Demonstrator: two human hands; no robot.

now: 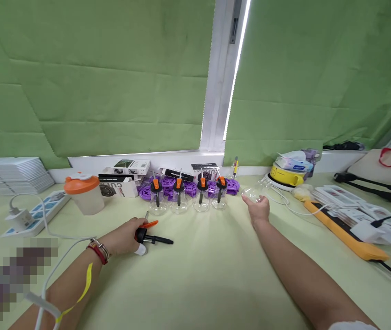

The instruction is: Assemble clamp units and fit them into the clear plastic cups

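Left hand: the left hand [124, 237] rests on the pale green bench [202, 275], its grip closed around a black pump-sprayer head with an orange trigger [149, 233]; the sprayer's black nozzle lies along the bench and points right.
Right hand: the right hand [259, 208] is palm up, its grip loosely curled around a small clear glass bottle [254, 194] that has no top on it, held just above the bench.
Bottle row: four clear round-bellied glass bottles with black-and-orange sprayer tops [188, 197] stand upright side by side, between the two hands and further back.
Behind the row: purple round plastic pieces [231, 186] and black-and-white cardboard boxes [126, 176] lie near the wall.
Left side: a frosted plastic cup with an orange lid [83, 192] stands beside a white power strip [39, 213].
Right side: a long orange bar [346, 236] lies on the bench, well apart from the right hand.
Backdrop: green window blinds [95, 82].
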